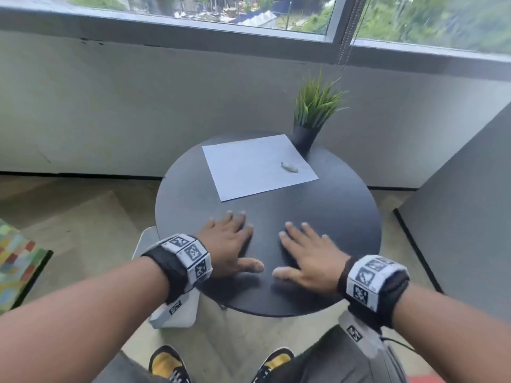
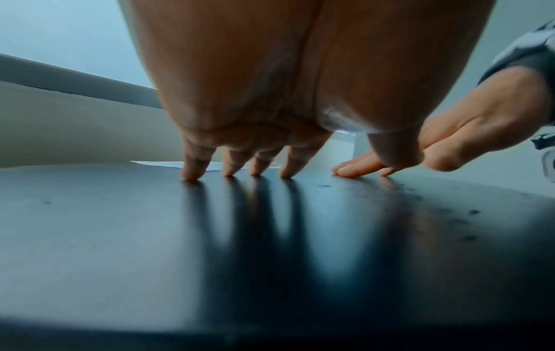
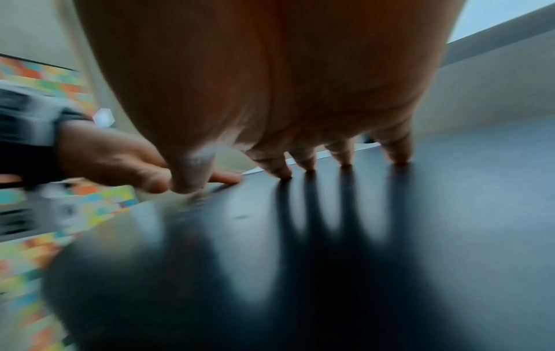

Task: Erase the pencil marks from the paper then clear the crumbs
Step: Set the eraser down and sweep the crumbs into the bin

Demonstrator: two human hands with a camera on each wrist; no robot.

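A white sheet of paper (image 1: 257, 167) lies on the far half of a round black table (image 1: 345, 225). A small pale eraser (image 1: 289, 167) rests on the sheet near its right edge. My left hand (image 1: 229, 244) lies flat on the table's near half, fingers spread, holding nothing. My right hand (image 1: 307, 252) lies flat beside it, a little to the right, also holding nothing. In the left wrist view the left fingertips (image 2: 192, 175) touch the tabletop, with the paper's edge (image 2: 156, 163) just beyond. The right fingertips (image 3: 311, 166) touch the table in the right wrist view. No pencil marks can be made out on the sheet.
A black pot with a green grass plant (image 1: 309, 117) stands at the table's far right, touching the paper's corner. A grey wall and window run behind. A colourful patterned seat (image 1: 16, 261) is at the left, a grey panel (image 1: 464, 217) at the right.
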